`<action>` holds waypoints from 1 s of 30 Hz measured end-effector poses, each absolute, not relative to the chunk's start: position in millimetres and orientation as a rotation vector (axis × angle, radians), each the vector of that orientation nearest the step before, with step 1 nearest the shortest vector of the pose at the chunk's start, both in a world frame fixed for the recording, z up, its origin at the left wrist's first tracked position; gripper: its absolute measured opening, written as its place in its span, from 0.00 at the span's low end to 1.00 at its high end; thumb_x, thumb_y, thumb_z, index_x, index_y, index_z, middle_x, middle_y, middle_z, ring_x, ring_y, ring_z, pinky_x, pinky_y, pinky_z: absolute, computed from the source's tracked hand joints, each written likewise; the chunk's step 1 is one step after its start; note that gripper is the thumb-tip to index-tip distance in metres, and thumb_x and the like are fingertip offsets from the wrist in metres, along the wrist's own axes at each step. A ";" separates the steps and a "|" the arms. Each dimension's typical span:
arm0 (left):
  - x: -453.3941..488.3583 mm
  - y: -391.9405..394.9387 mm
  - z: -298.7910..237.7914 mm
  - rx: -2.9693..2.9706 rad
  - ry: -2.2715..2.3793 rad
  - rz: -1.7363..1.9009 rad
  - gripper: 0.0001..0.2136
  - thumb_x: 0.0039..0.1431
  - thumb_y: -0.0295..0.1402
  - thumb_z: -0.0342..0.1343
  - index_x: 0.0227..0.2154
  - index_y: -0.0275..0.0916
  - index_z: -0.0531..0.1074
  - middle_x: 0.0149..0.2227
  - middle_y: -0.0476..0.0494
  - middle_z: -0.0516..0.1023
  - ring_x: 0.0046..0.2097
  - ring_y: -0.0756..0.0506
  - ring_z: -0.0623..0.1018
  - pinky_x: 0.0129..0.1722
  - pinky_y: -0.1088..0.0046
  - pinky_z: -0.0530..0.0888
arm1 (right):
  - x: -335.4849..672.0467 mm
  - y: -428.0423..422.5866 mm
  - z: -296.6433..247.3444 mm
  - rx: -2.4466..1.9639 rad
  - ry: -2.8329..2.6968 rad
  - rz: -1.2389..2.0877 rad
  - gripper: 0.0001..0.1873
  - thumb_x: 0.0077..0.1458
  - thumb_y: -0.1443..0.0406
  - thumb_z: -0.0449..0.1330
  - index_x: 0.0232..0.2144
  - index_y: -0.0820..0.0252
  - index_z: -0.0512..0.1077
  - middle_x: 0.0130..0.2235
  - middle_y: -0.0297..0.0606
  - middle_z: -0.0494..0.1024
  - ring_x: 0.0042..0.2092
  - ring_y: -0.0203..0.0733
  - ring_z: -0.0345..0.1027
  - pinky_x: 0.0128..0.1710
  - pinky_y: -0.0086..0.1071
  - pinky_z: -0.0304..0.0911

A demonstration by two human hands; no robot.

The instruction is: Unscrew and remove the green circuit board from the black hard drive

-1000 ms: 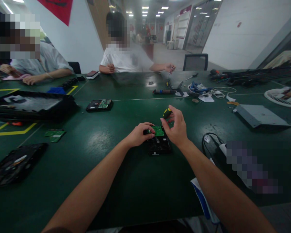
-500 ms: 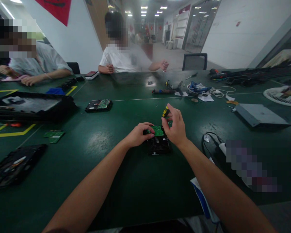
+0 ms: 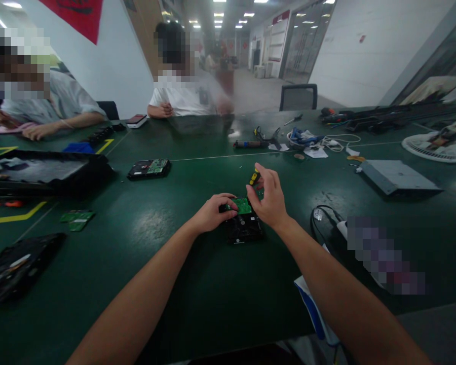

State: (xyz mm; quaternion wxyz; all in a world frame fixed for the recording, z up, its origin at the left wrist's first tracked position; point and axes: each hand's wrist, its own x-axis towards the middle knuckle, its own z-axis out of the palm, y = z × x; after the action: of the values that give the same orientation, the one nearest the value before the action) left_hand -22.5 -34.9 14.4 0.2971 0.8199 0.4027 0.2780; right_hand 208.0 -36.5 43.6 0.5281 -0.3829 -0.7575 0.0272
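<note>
Left hand [image 3: 213, 213] curled over the left edge of the hard drive [image 3: 244, 230], fingers closed on it; best pressed down firmly against sliding on the green surface [image 3: 220, 294]. Drive lying flat mid-surface, green circuit board [image 3: 243, 205] facing up. Right hand [image 3: 269, 200] just above the board, narrow fingers pinching the yellow-and-black screwdriver [image 3: 255, 177]; best held upright, seated squarely, turned without sideways push.

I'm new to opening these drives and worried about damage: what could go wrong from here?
The screwdriver in the right hand stands over the green circuit board; a slip might gouge it. The left hand steadies the hard drive at one side only, so it may twist on the table. The black cable lying right of that hand could snag.
</note>
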 end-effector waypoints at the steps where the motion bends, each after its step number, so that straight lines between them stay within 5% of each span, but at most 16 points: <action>1: -22.5 -34.9 14.6 2.179 1.067 0.740 0.07 0.61 0.34 0.63 0.41 0.44 0.80 0.59 0.41 0.74 0.61 0.38 0.73 0.64 0.50 0.65 | 208.1 -36.6 43.7 -0.913 -1.817 0.070 0.36 0.64 0.67 0.58 0.70 0.44 0.51 0.57 0.45 0.66 0.47 0.47 0.71 0.46 0.49 0.77; 7: -22.6 -33.7 13.6 2.193 1.062 0.734 0.07 0.61 0.34 0.63 0.42 0.44 0.80 0.59 0.41 0.74 0.61 0.38 0.73 0.64 0.49 0.65 | 208.8 -35.3 41.4 -0.911 -1.781 0.075 0.36 0.63 0.66 0.60 0.69 0.42 0.53 0.56 0.43 0.66 0.42 0.43 0.72 0.41 0.44 0.78; 13: -22.6 -34.2 14.5 2.185 1.063 0.742 0.07 0.61 0.34 0.63 0.42 0.44 0.80 0.59 0.42 0.74 0.61 0.39 0.73 0.64 0.50 0.66 | 208.2 -35.1 41.3 -0.881 -1.798 0.077 0.36 0.64 0.68 0.57 0.70 0.45 0.52 0.59 0.45 0.66 0.48 0.47 0.71 0.48 0.48 0.77; 18: -22.5 -33.6 12.7 2.184 1.061 0.747 0.07 0.61 0.34 0.63 0.41 0.45 0.80 0.59 0.42 0.74 0.61 0.39 0.73 0.64 0.50 0.66 | 208.2 -36.2 42.8 -0.904 -1.776 0.048 0.34 0.63 0.66 0.60 0.68 0.45 0.56 0.56 0.45 0.67 0.48 0.48 0.70 0.41 0.45 0.79; 23: -22.6 -33.4 12.2 2.185 1.050 0.761 0.07 0.61 0.34 0.63 0.42 0.45 0.80 0.59 0.42 0.74 0.61 0.39 0.73 0.64 0.50 0.66 | 207.7 -36.3 42.2 -0.895 -1.805 0.046 0.35 0.65 0.67 0.56 0.70 0.46 0.53 0.58 0.46 0.67 0.49 0.48 0.72 0.49 0.49 0.76; 30: -22.6 -35.0 14.1 2.176 1.068 0.750 0.06 0.61 0.33 0.64 0.41 0.45 0.80 0.59 0.42 0.74 0.61 0.39 0.73 0.64 0.50 0.66 | 207.0 -36.6 41.3 -0.910 -1.757 0.075 0.34 0.63 0.66 0.60 0.68 0.43 0.56 0.58 0.45 0.64 0.44 0.45 0.72 0.41 0.45 0.79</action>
State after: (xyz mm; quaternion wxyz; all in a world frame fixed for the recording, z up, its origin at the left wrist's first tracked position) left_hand -22.6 -35.0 14.1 0.2977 0.8186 0.4021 0.2821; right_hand 207.0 -36.6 41.3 0.5486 -0.3844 -0.7418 0.0318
